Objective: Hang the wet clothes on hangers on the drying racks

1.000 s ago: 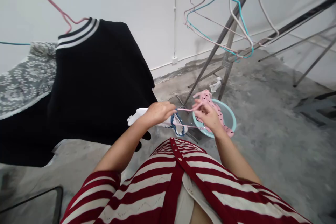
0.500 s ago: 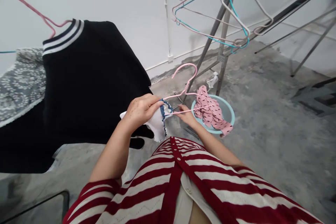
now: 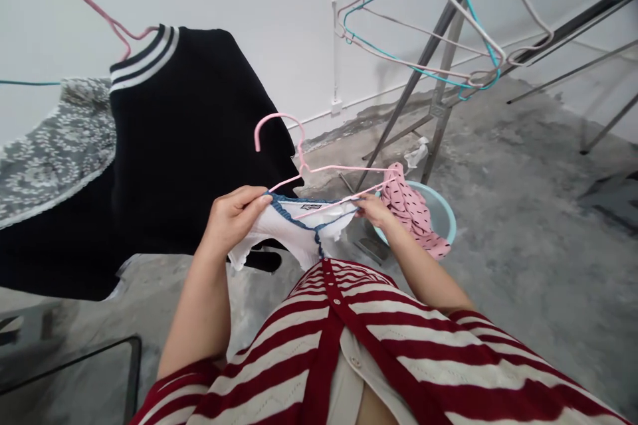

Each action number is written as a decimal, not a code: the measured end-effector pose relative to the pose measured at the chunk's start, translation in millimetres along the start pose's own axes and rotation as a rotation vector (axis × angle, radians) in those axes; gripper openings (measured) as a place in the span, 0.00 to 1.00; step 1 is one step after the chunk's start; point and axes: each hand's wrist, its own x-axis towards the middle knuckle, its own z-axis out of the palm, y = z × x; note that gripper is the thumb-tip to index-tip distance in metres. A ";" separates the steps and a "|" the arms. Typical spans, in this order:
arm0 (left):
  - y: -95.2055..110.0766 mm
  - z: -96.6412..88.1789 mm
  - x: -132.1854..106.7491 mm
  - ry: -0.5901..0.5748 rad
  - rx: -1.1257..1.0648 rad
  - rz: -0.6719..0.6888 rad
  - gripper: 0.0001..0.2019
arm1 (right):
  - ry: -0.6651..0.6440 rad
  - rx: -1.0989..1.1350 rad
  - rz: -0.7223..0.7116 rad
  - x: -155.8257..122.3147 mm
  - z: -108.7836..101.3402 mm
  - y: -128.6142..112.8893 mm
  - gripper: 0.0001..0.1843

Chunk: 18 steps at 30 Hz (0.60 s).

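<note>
A small white garment with blue trim point(image 3: 299, 229) is stretched between my two hands in front of my striped top. My left hand point(image 3: 233, 218) grips its left edge, fingers closed. My right hand point(image 3: 371, 208) pinches its right edge. A pink wire hanger point(image 3: 319, 169) runs through the garment's waistband, its hook pointing up and left.
A light blue basin point(image 3: 443, 212) on the concrete floor holds a pink dotted cloth point(image 3: 416, 212). A black top with a striped collar point(image 3: 189, 146) hangs at left beside a grey patterned cloth point(image 3: 50, 146). Empty wire hangers point(image 3: 423, 26) hang from a metal rack point(image 3: 448, 66).
The garment, bunched at my left hand before, is now spread along the hanger's bar between both hands. The hanger has shifted left and tilted upright.
</note>
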 end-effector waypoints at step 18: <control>-18.4 20.5 1.8 0.160 0.564 0.396 0.08 | 0.790 -0.437 -0.489 -22.1 -47.1 -55.1 0.06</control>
